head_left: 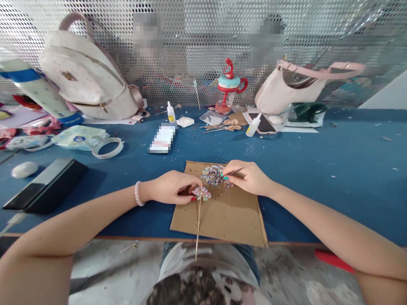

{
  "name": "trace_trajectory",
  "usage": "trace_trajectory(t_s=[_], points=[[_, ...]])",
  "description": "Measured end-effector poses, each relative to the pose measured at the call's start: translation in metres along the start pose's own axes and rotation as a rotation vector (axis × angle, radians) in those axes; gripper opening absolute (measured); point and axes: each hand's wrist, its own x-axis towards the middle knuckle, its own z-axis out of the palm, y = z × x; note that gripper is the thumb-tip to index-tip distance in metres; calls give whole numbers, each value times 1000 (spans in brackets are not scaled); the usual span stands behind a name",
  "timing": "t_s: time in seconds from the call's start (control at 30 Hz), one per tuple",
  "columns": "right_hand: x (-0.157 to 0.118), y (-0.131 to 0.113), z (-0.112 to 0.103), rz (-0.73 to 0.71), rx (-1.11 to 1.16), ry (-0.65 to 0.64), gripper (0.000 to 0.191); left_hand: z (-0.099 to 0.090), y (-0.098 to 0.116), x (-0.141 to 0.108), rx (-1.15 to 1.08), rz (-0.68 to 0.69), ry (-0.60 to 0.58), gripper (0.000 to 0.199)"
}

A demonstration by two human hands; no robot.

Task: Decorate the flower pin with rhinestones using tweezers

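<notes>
My left hand [178, 187] pinches a gold hair stick [199, 224] by its fan-shaped head, which is covered in pink and pale sparkling stones. Its long shaft points down past the table's front edge. On the cardboard sheet [229, 216] lies a heap of multicoloured rhinestones [211, 174]. At the heap's right side, the closed fingers of my right hand [248, 178] grip a thin dark tool that looks like tweezers [235, 171]. The tool's tip is hidden by the fingers, so I cannot tell whether it holds a stone.
Behind the cardboard are a lit phone [163, 138], glue bottles [253, 125], several gold hair sticks [224, 126] and a red-handled cup [228, 91]. Tape [108, 148], a dark box-like object [47, 184] and a backpack [85, 72] stand left. A handbag [291, 91] sits at back right.
</notes>
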Motion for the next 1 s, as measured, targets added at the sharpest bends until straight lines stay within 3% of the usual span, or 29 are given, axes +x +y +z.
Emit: trace_trajectory(t_s=[1.0], points=[[0, -2, -1, 56, -44, 12, 12, 1, 1, 1, 79, 38, 14, 28]])
